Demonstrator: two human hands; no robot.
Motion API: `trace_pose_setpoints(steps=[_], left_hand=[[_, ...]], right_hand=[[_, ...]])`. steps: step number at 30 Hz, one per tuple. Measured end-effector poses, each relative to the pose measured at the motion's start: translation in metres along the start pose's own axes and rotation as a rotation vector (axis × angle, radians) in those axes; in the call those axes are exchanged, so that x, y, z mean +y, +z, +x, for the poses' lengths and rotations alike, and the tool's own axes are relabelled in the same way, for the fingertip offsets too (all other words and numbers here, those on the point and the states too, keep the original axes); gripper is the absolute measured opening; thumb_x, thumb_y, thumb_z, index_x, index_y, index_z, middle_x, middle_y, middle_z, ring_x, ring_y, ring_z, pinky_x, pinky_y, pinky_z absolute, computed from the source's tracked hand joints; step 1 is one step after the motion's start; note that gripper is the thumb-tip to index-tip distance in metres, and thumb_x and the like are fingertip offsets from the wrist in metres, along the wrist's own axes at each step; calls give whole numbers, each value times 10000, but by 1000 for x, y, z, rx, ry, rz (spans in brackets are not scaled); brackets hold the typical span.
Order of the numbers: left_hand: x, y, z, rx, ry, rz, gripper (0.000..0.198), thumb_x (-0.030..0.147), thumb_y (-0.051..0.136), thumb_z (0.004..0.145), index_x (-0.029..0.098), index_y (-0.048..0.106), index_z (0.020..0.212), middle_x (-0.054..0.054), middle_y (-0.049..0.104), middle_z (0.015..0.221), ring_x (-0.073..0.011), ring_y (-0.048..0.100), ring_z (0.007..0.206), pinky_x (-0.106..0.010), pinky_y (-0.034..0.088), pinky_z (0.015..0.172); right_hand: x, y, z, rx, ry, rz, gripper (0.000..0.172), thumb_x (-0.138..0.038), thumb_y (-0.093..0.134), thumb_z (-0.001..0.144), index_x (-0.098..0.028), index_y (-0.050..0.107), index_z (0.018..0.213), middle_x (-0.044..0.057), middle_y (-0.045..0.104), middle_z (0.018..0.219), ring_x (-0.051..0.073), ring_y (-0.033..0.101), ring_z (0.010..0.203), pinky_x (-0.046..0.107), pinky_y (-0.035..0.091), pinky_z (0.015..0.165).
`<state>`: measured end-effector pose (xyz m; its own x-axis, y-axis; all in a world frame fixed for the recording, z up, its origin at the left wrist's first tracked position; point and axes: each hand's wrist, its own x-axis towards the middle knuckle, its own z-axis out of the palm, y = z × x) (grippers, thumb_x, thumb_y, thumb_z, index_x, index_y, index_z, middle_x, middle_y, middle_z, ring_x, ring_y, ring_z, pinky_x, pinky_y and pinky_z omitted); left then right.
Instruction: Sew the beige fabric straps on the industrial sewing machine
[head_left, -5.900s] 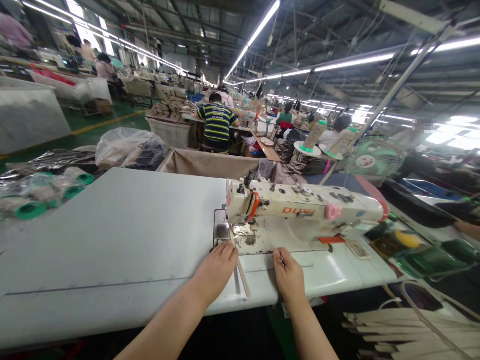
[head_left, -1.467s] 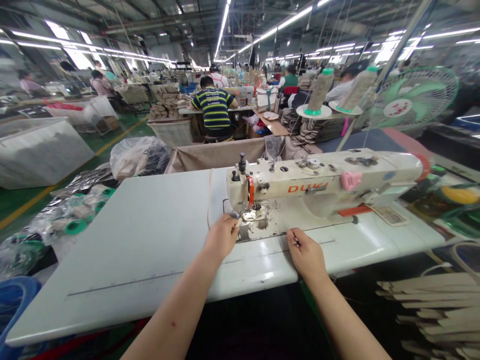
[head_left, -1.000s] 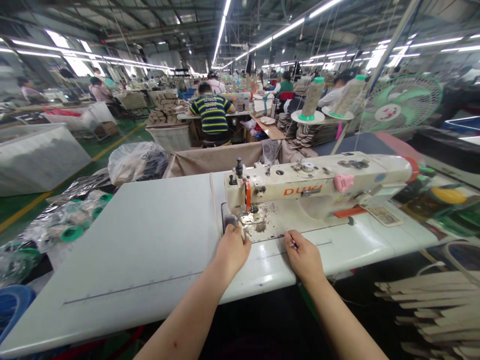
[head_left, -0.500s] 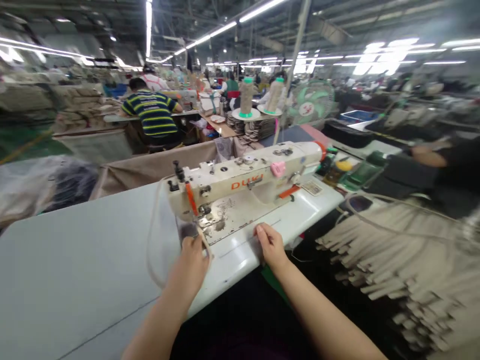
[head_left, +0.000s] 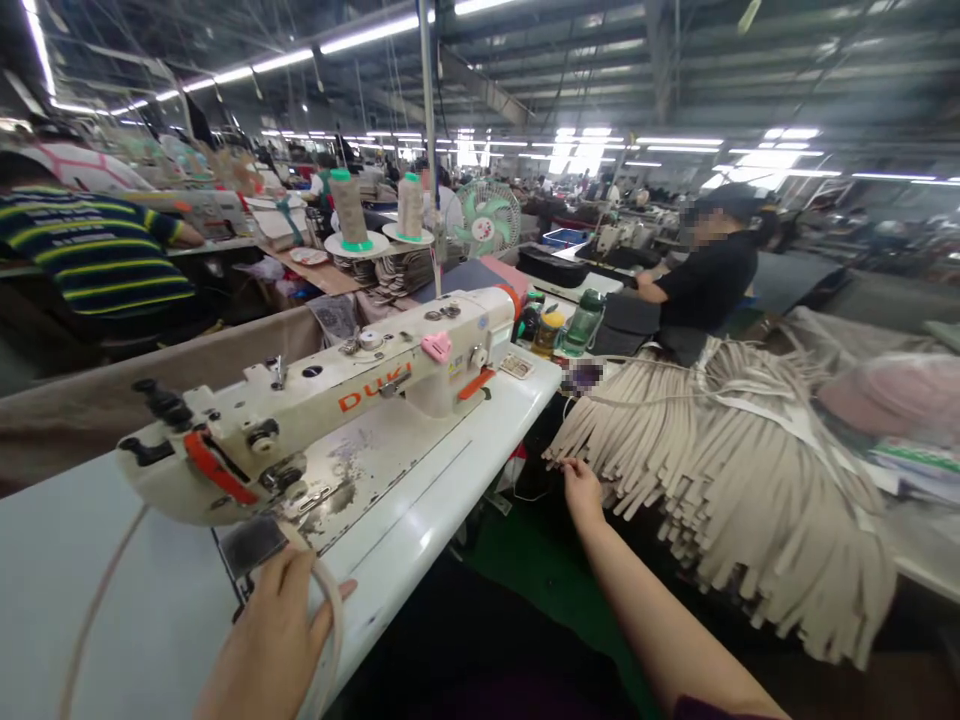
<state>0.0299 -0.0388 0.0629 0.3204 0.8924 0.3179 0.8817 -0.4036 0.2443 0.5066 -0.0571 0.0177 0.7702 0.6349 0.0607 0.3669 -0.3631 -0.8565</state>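
A beige fabric strap (head_left: 328, 590) curves beside the needle area of the white sewing machine (head_left: 330, 400). My left hand (head_left: 274, 615) is closed on this strap at the table's front edge, with the thumb lying across it. Another stretch of strap loops down on the left side of the machine head. Off to the right, my right hand (head_left: 583, 492) pinches the tip of a strap at the near left edge of a hanging bundle of beige straps (head_left: 645, 410). A second, thicker bundle (head_left: 780, 490) hangs beside it.
Thread cones (head_left: 349, 212) stand behind the machine, near a green fan (head_left: 486, 218). A green bottle (head_left: 583, 322) and a yellow-lidded jar (head_left: 549, 332) sit past the table's right end. A co-worker in black (head_left: 712, 260) works at the right; another in stripes (head_left: 97, 250) sits at the left.
The view has turned to the right. My right hand has moved from the table's front edge to the strap bundle and closed on a strap end. My left hand stays near the needle area.
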Motion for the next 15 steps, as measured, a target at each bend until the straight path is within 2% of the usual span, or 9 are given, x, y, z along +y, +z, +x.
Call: trace_pose_setpoints(steps=[4, 8, 11, 15], left_hand=[[-14, 15, -4, -13, -29, -13, 354, 456, 405, 981, 204, 621, 1101, -123, 604, 1199, -295, 659, 1071, -410, 578, 906], [-17, 24, -9, 24, -32, -60, 283, 301, 420, 939, 236, 649, 1092, -105, 633, 1198, -274, 660, 1058, -397, 568, 947], [-8, 20, -12, 55, -38, -75, 314, 199, 441, 888, 255, 650, 1115, -83, 652, 1167, -261, 655, 1065, -384, 558, 981], [3, 8, -11, 78, -13, -44, 292, 189, 484, 864, 254, 646, 1098, -74, 659, 1147, -251, 661, 1047, -362, 554, 982]], right_hand=[[11, -8, 25, -30, 72, -161, 98, -236, 627, 915, -165, 686, 947, 71, 717, 972, 250, 670, 971, 406, 503, 912], [12, 1, 47, -55, 101, -254, 186, -277, 684, 954, -152, 673, 1092, 73, 701, 1123, 233, 653, 1078, 440, 504, 990], [12, 10, 62, -59, 154, -307, 264, -339, 695, 964, -150, 662, 1146, 81, 693, 1153, 239, 660, 1074, 465, 514, 993], [12, 20, 77, -81, 213, -331, 288, -405, 685, 975, -144, 671, 1096, 63, 709, 1057, 209, 689, 946, 426, 562, 906]])
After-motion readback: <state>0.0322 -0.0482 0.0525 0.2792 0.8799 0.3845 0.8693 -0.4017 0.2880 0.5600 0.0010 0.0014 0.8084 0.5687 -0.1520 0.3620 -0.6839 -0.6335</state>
